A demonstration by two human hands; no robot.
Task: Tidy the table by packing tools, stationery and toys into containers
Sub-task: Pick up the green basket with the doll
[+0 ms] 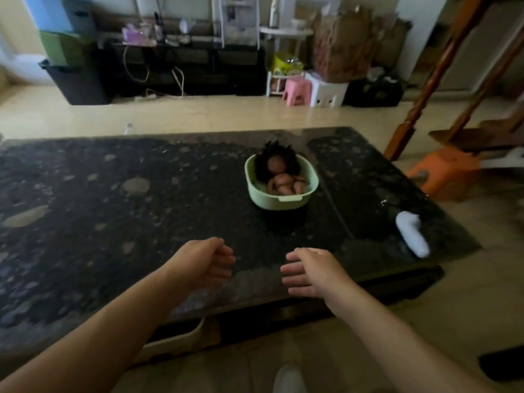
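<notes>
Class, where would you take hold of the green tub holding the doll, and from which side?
Probably the flat lip on the near wall of the green tub, reached from the person's side: it juts toward the empty left hand and right hand, while the doll fills the inside, leaving fingers little room.

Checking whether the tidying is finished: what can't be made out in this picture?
All head view.
- White object at the right edge of the table: blurred, so its kind is unclear.
- Beige bin under the table: the top and the left arm hide most of it; contents unseen.
- Doll in the green tub: the tub wall hides its lower part and anything beneath.
</notes>
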